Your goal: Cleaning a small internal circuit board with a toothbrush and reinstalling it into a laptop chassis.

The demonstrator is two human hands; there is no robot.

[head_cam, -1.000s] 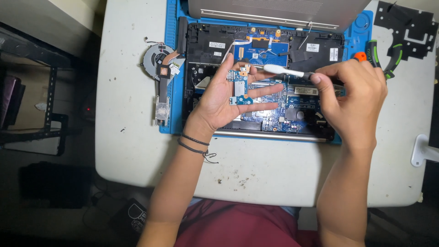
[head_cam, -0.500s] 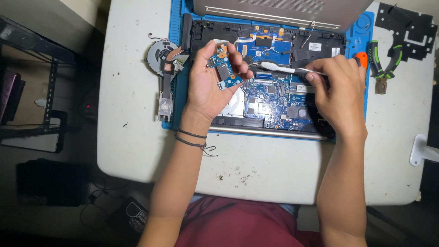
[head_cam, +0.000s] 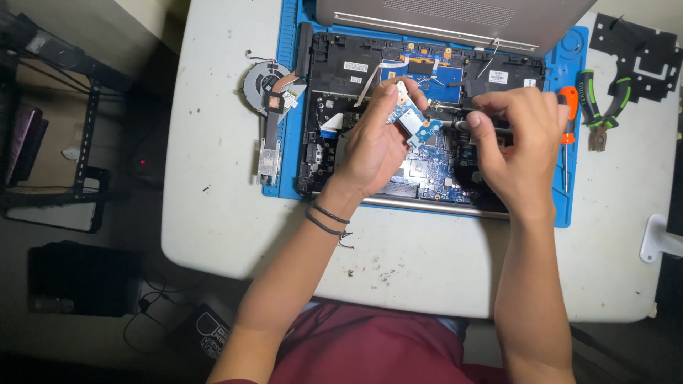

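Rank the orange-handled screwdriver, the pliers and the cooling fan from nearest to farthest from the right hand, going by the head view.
1. Orange-handled screwdriver: just beside the right hand, on its right.
2. Pliers: farther right, on the table.
3. Cooling fan: far left, beyond the left hand.

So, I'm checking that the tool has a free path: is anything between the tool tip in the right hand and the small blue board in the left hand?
Nothing visible does. The left hand holds the small blue board lifted above the open laptop, and the tool in the right hand already reaches the board's edge.
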